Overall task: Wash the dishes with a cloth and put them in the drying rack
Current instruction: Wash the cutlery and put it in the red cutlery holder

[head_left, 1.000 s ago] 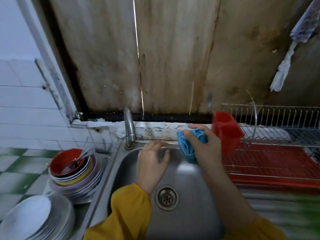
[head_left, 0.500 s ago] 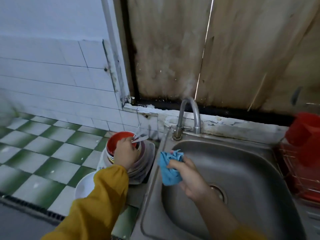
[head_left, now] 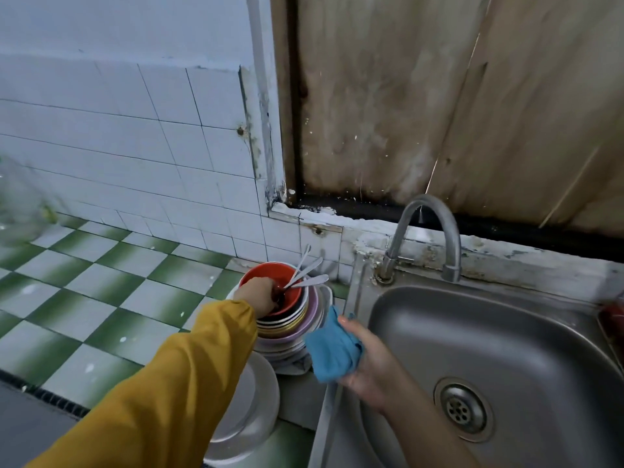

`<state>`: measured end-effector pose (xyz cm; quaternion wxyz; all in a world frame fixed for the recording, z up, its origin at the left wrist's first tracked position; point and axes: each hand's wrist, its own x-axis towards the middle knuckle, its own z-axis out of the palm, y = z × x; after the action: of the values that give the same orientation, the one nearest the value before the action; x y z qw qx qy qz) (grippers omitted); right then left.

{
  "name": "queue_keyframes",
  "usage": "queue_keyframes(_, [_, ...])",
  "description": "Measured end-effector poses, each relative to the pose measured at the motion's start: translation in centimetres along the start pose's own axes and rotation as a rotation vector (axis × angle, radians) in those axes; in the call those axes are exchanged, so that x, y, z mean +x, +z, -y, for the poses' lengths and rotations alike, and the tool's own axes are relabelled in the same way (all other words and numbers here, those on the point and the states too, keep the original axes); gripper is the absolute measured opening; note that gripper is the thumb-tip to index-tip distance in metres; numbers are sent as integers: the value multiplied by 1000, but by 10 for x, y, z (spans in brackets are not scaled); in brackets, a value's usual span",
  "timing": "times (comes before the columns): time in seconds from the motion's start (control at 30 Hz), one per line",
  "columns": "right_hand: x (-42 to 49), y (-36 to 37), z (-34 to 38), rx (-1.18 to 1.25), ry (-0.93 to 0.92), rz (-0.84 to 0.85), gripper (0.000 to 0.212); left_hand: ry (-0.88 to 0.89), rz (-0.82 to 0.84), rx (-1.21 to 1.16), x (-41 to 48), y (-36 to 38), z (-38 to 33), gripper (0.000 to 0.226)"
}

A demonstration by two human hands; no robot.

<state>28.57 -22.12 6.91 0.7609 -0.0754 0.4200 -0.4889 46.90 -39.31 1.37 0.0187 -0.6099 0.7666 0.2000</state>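
The cloth (head_left: 332, 351) is gripped, bunched, in the right hand (head_left: 374, 369), held over the left rim of the sink (head_left: 506, 332), just beside the stack (head_left: 293, 332) of dishes. The left hand (head_left: 258, 295) is dipped into the red bowl (head_left: 266, 267) atop that stack, fingers curled by the spoons (head_left: 309, 270). Whether anything is gripped there cannot be told.

A steel sink (head_left: 506, 346) occupies the near right, with a round drain (head_left: 462, 409) in its floor. A curved faucet (head_left: 426, 201) stands at the far left corner of the sink. A counter (head_left: 101, 292) of green and white tiles extends left. White wall tiles (head_left: 118, 146) rise behind the counter. A stained wooden board (head_left: 388, 96) stands behind the faucet.
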Motion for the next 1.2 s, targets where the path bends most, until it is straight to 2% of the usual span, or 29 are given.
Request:
queue_keyframes(0.07, [-2,-3,-3,42,-20,117,48,-2,-16,1,3,2,-1,30])
queue_keyframes(0.13, [-5,-3,-6,-31,-76,185,45,-7,-29,17,2,2,-4,29])
queue_keyframes(0.2, [-7,0,-8,-191,-146,133,39,-3,-60,35,-2,1,-6,26])
queue_keyframes(0.3, [-7,-4,-8,-478,-318,-37,25,-16,-106,41,-6,0,-4,23])
queue_keyframes(0.43, [-10,-17,-4,-755,-516,-167,24,-57,-152,22,-15,-4,-5,25])
queue_keyframes(0.6, [-25,-22,11,-554,-531,-198,28,-118,-204,-91,-25,-6,-10,15])
queue_keyframes(0.67, [-33,-23,19,-459,-447,-158,23,-140,-238,-141,-29,-8,-12,12])
queue_keyframes(0.77, [-45,-26,30,-263,-233,15,28,-180,-342,-180,-36,-13,-16,14])
queue_keyframes(0.87, [-56,-34,38,-311,-184,74,37,-219,-478,-288,-40,-17,-22,13])
queue_keyframes(1.0, [-67,-43,38,-440,-220,-9,52,-179,-620,-443,-58,-25,-45,10])
queue_keyframes(1.1, [-72,-51,37,-303,-204,-6,47,-103,-618,-656,-84,-24,-70,10])
queue_keyframes(1.2, [-78,-61,37,-113,-128,75,50,-45,-530,-914,-115,-12,-93,14])
